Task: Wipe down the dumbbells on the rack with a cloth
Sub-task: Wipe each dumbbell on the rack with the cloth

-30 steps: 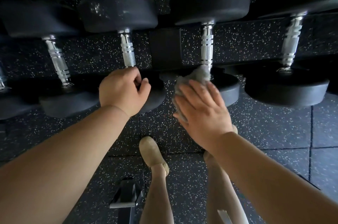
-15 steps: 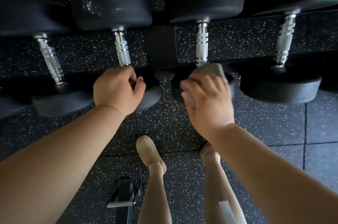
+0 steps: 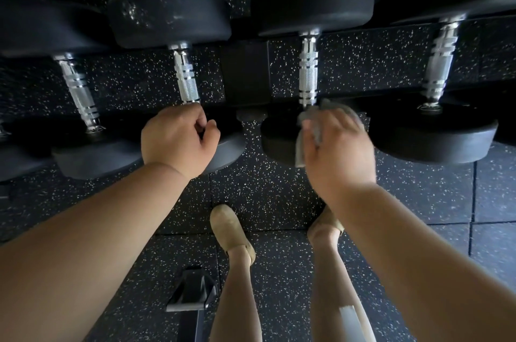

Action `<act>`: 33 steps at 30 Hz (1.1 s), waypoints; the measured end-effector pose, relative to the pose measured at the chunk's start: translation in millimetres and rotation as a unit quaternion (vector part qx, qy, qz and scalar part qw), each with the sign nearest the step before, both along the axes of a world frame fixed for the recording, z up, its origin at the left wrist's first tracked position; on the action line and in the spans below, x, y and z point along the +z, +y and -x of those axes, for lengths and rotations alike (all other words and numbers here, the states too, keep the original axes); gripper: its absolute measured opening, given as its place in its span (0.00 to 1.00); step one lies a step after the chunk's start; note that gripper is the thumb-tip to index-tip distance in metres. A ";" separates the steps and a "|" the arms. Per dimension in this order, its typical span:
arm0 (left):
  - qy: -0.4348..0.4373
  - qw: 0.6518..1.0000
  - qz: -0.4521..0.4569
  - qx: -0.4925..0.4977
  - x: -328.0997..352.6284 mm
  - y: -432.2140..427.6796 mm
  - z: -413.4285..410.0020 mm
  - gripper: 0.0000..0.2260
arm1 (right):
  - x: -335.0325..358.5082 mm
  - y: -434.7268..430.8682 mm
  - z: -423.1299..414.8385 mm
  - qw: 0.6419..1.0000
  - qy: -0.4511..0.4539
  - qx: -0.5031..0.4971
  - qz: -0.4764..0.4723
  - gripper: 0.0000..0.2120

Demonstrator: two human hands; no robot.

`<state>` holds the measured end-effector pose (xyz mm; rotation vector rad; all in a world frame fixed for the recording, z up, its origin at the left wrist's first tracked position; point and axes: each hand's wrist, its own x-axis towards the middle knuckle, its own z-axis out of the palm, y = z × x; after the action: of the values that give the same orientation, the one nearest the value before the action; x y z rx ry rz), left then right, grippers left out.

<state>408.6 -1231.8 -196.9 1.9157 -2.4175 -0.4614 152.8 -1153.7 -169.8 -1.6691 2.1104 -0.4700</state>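
Note:
Several black dumbbells with knurled chrome handles lie side by side on a dark rack. My right hand (image 3: pixel 336 151) presses a grey cloth (image 3: pixel 310 129) onto the near head (image 3: pixel 279 143) of the third dumbbell, just below its chrome handle (image 3: pixel 308 73). My left hand (image 3: pixel 178 140) is curled in a loose fist resting on the near head (image 3: pixel 229 151) of the second dumbbell, at the lower end of that handle (image 3: pixel 185 76). It is unclear whether its fingers wrap the handle.
More dumbbells flank these at the left (image 3: pixel 78 90) and right (image 3: pixel 438 129). A black rack post (image 3: pixel 245 73) stands between the two middle handles. Speckled black rubber flooring (image 3: pixel 265 196) lies below, with my feet (image 3: pixel 227 227) and a black metal foot (image 3: pixel 192 294) of the rack.
My right hand with the cloth has slid from the left side of the third dumbbell's near head up and to the right across it. My left hand has stayed put.

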 end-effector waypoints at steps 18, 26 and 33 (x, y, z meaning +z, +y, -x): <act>-0.010 1.000 0.001 0.001 0.0 0.4 -0.1 0.13 | 4.6 -61.3 -41.0 0.901 0.104 0.308 -0.287 0.29; -0.006 1.000 0.004 -0.001 0.0 0.5 -0.5 0.13 | 22.9 -75.1 -25.9 0.851 0.086 0.387 -0.345 0.16; -0.001 1.000 0.009 0.008 1.4 1.6 -0.8 0.13 | 6.5 -48.4 -23.8 0.909 0.152 0.318 -0.222 0.38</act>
<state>409.4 -1230.2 -195.5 1.9285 -2.3967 -0.4347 176.6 -1202.2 -163.3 -2.0760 1.5345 0.4642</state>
